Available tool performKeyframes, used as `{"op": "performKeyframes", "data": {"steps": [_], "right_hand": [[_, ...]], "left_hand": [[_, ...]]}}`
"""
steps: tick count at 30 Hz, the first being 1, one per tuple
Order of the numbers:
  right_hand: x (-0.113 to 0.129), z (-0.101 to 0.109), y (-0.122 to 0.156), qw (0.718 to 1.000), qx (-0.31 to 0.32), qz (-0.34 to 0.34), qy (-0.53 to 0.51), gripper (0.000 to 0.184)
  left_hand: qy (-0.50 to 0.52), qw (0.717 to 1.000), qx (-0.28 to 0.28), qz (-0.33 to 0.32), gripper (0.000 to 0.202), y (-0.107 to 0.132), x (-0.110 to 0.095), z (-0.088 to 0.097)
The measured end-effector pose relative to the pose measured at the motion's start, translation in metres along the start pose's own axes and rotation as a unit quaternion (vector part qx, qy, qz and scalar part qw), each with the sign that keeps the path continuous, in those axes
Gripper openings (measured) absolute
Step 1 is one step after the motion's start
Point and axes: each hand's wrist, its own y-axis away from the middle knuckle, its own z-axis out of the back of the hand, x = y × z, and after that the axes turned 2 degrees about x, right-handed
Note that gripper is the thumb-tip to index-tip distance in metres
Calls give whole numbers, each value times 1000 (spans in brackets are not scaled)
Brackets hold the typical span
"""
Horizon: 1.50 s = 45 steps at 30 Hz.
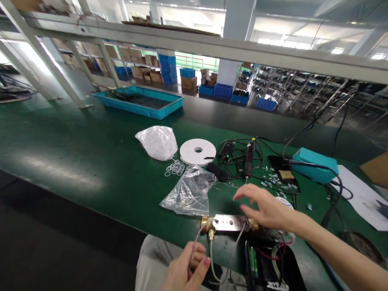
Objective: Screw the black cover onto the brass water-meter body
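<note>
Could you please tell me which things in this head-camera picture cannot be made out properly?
- Right end of the metal block with brass fittings: covered by the right hand.
- Left hand: cut off by the bottom edge; it pinches a thin grey wire.
- Black device with red wires: cut off below.
- Contents of the blue tray: too far away.
- Small clips by the teal soldering station: too small.

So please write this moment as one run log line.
left hand: pinches grey wire | right hand: open, over metal block with brass fittings | nearby: clear plastic bag | surface: green bench
</note>
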Motion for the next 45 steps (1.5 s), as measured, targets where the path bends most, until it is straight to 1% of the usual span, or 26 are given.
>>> {"op": "performKeyframes", "data": {"steps": [1, 2, 3, 6, 7, 8, 9, 10, 12, 13, 15, 17, 19, 21, 22, 23, 24, 26, 28, 29, 31, 33, 34, 38, 42, 45], "right_hand": [[12, -10, 14, 998, 41, 35, 14, 33], [21, -20, 25, 995, 67, 64, 35, 42], [27, -30, 33, 992, 77, 80, 66, 51], [32, -58, 38, 978, 51, 104, 176, 71], [31, -65, 35, 972, 37, 113, 202, 73], [30, -72, 31, 967, 25, 128, 218, 72], [30, -76, 26, 963, 12, 149, 225, 65], [29, -80, 22, 959, -6, 172, 226, 52], [30, -80, 16, 949, -65, 213, 222, 19], [31, -78, 16, 944, -101, 225, 220, 10], [32, -68, 21, 936, -164, 226, 212, 11], [29, -56, 33, 936, -202, 205, 203, 10], [24, -44, 48, 942, -220, 170, 187, 12], [17, -35, 64, 954, -222, 132, 154, 16], [13, -31, 71, 958, -228, 118, 130, 18], [9, -27, 78, 960, -236, 107, 103, 18], [7, -24, 84, 961, -248, 96, 74, 18], [3, -16, 96, 957, -283, 64, 8, 14], [2, -6, 108, 946, -313, 9, -79, 9], [2, -2, 115, 935, -331, -22, -130, 10], [0, 7, 127, 900, -371, -69, -217, 13], [-4, 13, 138, 870, -411, -101, -252, 17], [-6, 15, 142, 861, -427, -114, -252, 19], [-15, 17, 152, 842, -446, -151, -264, 27], [-11, 17, 148, 810, -466, -153, -323, 33], [-2, 19, 140, 788, -469, -158, -365, 42]], "left_hand": [[29, 999, 29, 4, 40, 1, 1, -4], [63, 996, 58, 8, 47, 1, 2, -10], [100, 991, 91, 17, 56, 2, 2, -16], [193, 959, 198, 69, 78, 4, -8, -32], [200, 951, 224, 79, 80, 5, -15, -35], [187, 949, 239, 79, 80, 7, -24, -36], [158, 954, 245, 66, 79, 10, -33, -35], [115, 962, 245, 41, 76, 13, -43, -32], [25, 970, 240, -19, 69, 19, -63, -19], [-9, 972, 231, -43, 65, 22, -73, -11], [-57, 978, 186, -72, 56, 24, -91, 8], [-101, 984, 110, -93, 46, 17, -107, 26], [-148, 980, 43, -127, 37, 0, -119, 38], [-218, 961, -7, -169, 29, -28, -125, 42], [-274, 941, -32, -196, 25, -45, -127, 42], [-351, 908, -58, -222, 24, -63, -127, 41], [-439, 861, -72, -247, 24, -81, -127, 39], [-486, 832, -73, -258, 23, -116, -124, 33], [-525, 806, -67, -264, 22, -147, -120, 27], [-545, 793, -61, -267, 22, -160, -118, 24], [-581, 765, -49, -272, 20, -182, -115, 21], [-611, 740, -37, -277, 15, -198, -112, 18], [-624, 729, -30, -280, 12, -204, -111, 17], [-653, 694, -8, -302, 8, -221, -108, 15], [-661, 675, 7, -326, 9, -230, -107, 12], [-657, 672, 13, -343, 9, -232, -109, 12]]}}
